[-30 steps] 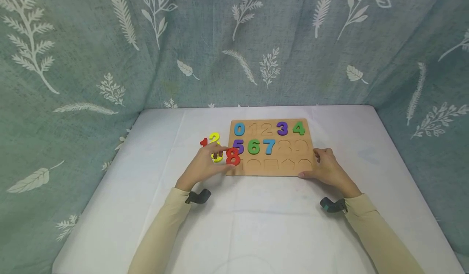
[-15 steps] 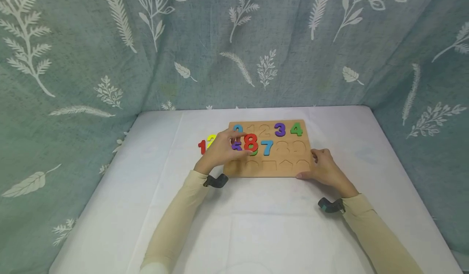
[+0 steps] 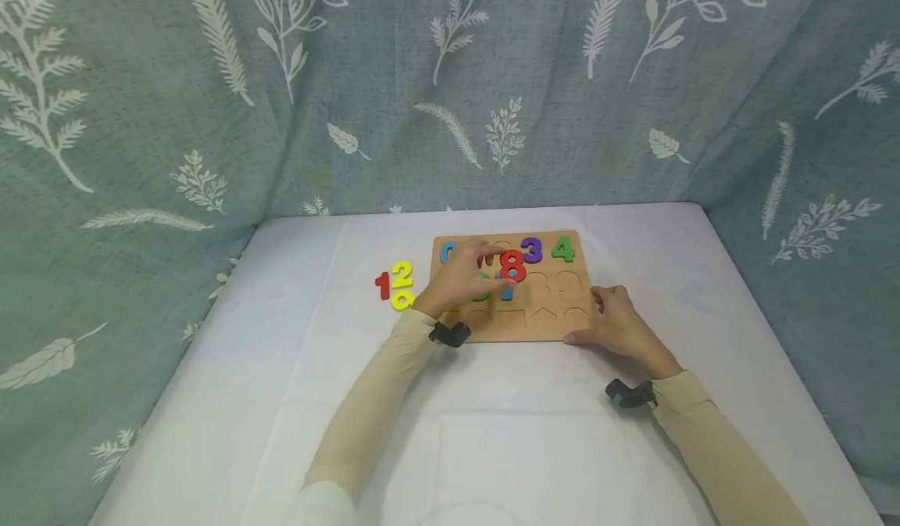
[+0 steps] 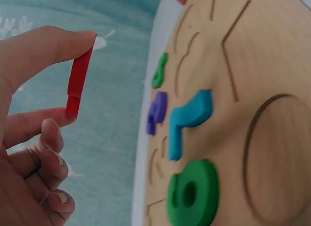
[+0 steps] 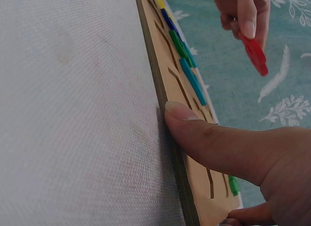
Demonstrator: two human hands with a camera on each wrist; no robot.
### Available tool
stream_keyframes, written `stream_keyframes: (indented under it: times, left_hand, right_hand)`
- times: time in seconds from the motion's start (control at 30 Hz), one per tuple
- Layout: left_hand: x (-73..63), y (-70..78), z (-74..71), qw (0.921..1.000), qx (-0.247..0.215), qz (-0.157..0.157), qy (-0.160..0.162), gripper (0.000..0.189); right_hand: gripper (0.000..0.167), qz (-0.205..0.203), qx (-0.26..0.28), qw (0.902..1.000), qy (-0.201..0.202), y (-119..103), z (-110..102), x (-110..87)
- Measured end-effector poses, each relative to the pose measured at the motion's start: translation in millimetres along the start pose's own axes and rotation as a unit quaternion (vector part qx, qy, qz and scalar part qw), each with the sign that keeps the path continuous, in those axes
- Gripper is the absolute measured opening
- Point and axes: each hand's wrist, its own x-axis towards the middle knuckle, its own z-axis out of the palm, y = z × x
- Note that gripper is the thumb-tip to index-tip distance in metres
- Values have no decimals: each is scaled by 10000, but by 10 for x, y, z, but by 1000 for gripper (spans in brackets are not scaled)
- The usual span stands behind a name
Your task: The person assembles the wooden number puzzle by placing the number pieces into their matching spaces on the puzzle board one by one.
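My left hand (image 3: 458, 277) pinches a red number 8 piece (image 3: 512, 266) between thumb and forefinger, above the middle of a wooden number puzzle board (image 3: 530, 301). In the left wrist view the red 8 (image 4: 79, 81) is seen edge-on, apart from the board. At the board's near right corner my right hand (image 3: 620, 324) holds on, its thumb (image 5: 209, 138) pressed to the near edge. Set in the board are a purple 3 (image 3: 532, 250), a green 4 (image 3: 563, 248), a blue 7 (image 4: 187, 116) and a green 6 (image 4: 194, 193). My left hand partly hides the blue 0 (image 3: 446, 252).
Left of the board lie a red 1 (image 3: 383, 285), a yellow 2 (image 3: 402, 274) and a yellow piece (image 3: 402, 300) partly behind my left wrist. Cut outlines of numbers and shapes show in the board. A white cloth (image 3: 520, 448) covers the table; a patterned green curtain (image 3: 394, 143) hangs behind.
My left hand has carried the red 8 rightward from the board's left edge to over the blue 7. The right hand stays at the board's corner.
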Motion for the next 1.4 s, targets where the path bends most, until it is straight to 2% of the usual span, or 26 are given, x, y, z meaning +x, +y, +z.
stream_keyframes:
  times: [0.1,0.3,0.5,0.9,1.4]
  left_hand:
    - [63,-15,107,9999,33,-55,-123,62]
    - [138,-57,301,9981,272,-385,-402,69]
    - [207,-98,432,9975,468,-267,-448,71]
    - [263,-81,568,9926,934,-425,-649,70]
    - [351,-61,643,9865,1387,-290,-823,62]
  right_hand:
    - [119,20,-5,10000,-1,4,6,8]
    - [119,75,23,10000,-28,2,28,23]
    - [118,86,27,10000,-39,-6,41,31]
    - [118,2,89,9999,-76,-3,26,25]
    - [118,-87,48,9999,33,57,-1,20]
